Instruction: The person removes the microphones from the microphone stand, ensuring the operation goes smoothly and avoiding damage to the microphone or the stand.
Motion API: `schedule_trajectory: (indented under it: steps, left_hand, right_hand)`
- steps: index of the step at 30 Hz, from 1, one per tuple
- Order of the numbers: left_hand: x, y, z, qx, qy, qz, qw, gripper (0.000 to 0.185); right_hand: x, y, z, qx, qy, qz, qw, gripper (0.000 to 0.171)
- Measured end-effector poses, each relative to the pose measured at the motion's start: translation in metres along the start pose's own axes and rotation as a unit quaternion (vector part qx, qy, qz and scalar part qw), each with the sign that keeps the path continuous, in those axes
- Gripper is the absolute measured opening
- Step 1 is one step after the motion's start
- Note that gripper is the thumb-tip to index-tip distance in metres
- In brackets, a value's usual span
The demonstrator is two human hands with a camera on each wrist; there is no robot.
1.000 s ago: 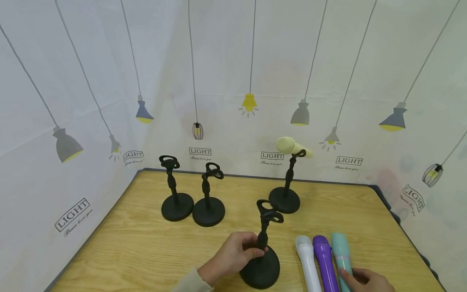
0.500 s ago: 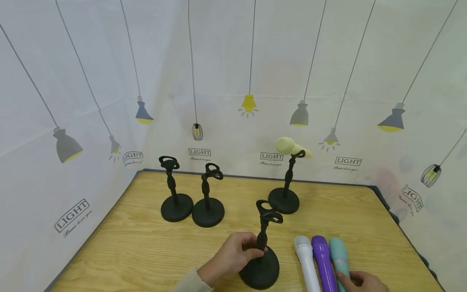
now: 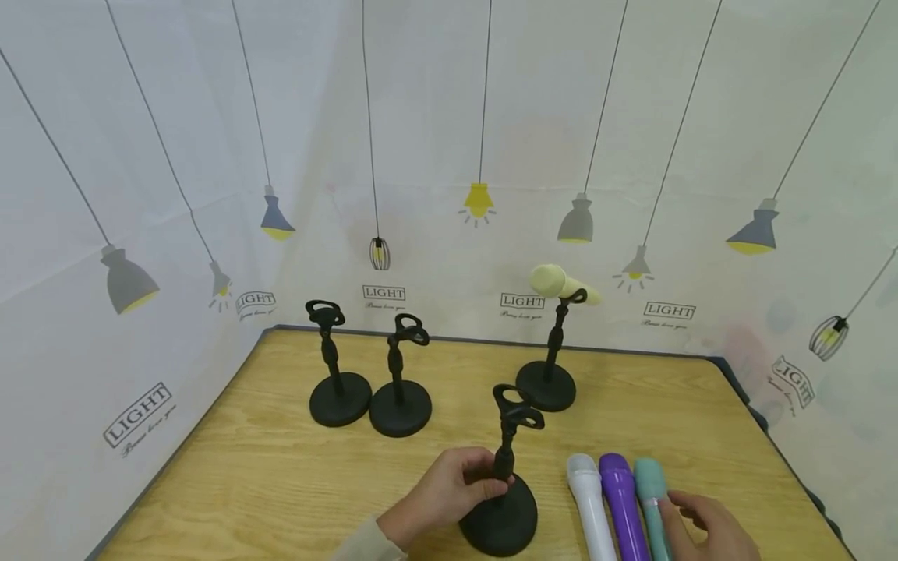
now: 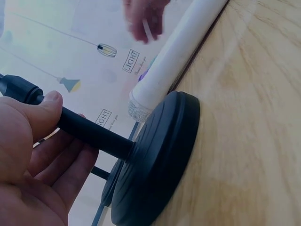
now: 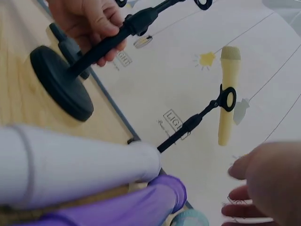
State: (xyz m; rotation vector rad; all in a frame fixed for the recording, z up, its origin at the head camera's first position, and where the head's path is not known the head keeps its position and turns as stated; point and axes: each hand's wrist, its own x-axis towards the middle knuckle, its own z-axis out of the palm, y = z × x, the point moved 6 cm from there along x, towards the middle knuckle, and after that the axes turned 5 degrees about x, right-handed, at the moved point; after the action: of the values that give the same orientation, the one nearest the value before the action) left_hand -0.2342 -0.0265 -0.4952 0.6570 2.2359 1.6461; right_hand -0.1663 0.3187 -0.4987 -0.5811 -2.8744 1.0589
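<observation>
A person's left hand point(image 3: 438, 499) is holding the thin pole of a black stand point(image 3: 503, 499), with the fingers and thumb wrapped around it. This stand is sitting upright on the wooden table point(image 3: 245, 475), near the front edge. Its round foot is lying flat on the wood, and the clip at its top is holding nothing.

Just to the right of the stand, three toy microphones are lying side by side, touching each other: a white microphone point(image 3: 591, 506), a purple microphone point(image 3: 624, 506) and a teal microphone point(image 3: 652, 499). The right hand point(image 3: 708, 526) is hovering just beside the teal microphone. Its fingers are loose and spread, and they are not gripping anything.

Farther back, a third stand point(image 3: 549, 366) is holding a yellow microphone point(image 3: 561, 282) in its clip. Two more black stands point(image 3: 372, 389) are standing close together on the left, and their clips are holding nothing
</observation>
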Motion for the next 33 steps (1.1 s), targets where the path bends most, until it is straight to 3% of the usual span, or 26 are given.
schedule_trajectory:
  steps: [3, 5, 11, 18, 25, 33]
  left_hand:
    - [0.000, -0.002, -0.001, 0.002, -0.004, 0.002, 1.0000, 0.018]
    - [-0.001, -0.003, -0.001, 0.001, -0.006, 0.005, 1.0000, 0.020]
    - [-0.003, -0.004, 0.000, -0.012, -0.010, 0.019, 0.9997, 0.023]
    - [-0.004, -0.004, 0.000, -0.009, -0.013, 0.017, 0.9997, 0.027]
    - [-0.002, -0.003, -0.002, 0.010, -0.001, 0.008, 0.9999, 0.024]
    - [-0.004, -0.006, -0.002, -0.010, 0.007, -0.009, 0.9999, 0.026]
  right_hand:
    - [-0.014, -0.027, -0.007, 0.055, 0.096, -0.075, 0.991, 0.033]
    - [-0.022, -0.041, -0.006, 0.091, 0.116, -0.111, 0.983, 0.022]
    - [-0.029, -0.072, 0.010, 0.181, 0.055, -0.168, 0.967, 0.020]
    - [-0.032, -0.101, 0.026, 0.246, -0.036, -0.175, 0.953, 0.024]
    - [-0.036, -0.129, 0.038, 0.281, -0.042, -0.239, 0.928, 0.022]
    - [-0.038, -0.150, 0.053, 0.312, -0.069, -0.282, 0.905, 0.025]
